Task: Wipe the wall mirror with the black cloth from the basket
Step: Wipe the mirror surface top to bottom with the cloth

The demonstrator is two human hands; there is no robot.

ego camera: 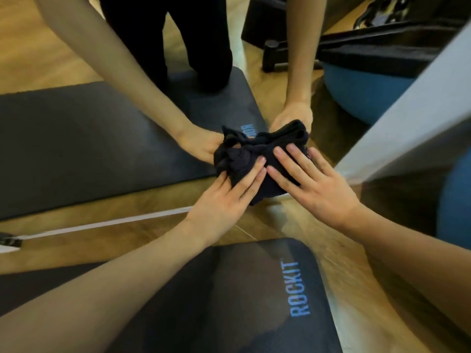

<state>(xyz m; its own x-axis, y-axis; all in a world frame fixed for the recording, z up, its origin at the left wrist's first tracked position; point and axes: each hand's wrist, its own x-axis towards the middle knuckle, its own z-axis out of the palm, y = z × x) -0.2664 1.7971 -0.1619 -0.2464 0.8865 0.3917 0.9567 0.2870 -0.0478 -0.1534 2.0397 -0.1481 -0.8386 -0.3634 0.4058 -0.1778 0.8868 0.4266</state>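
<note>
Left hand (224,197) and right hand (316,182) pressing bunched black cloth (257,159) flat against mirror (76,128), reflected arms above, ROCKIT mat (254,289) below

Bare mirror glass (76,138) stretches open to the left of the bunched cloth (254,164); on the right, a grey wall edge (420,118) and blue ball (456,205) crowd close.

the black cloth (257,161) is partly covered by the left hand (224,197) and right hand (313,182), so its full shape cannot be told. the wall mirror (76,123) runs off the top and left edges. the blue ball (364,95), perhaps an exercise ball, is half hidden. both forearms are cut off below.
</note>
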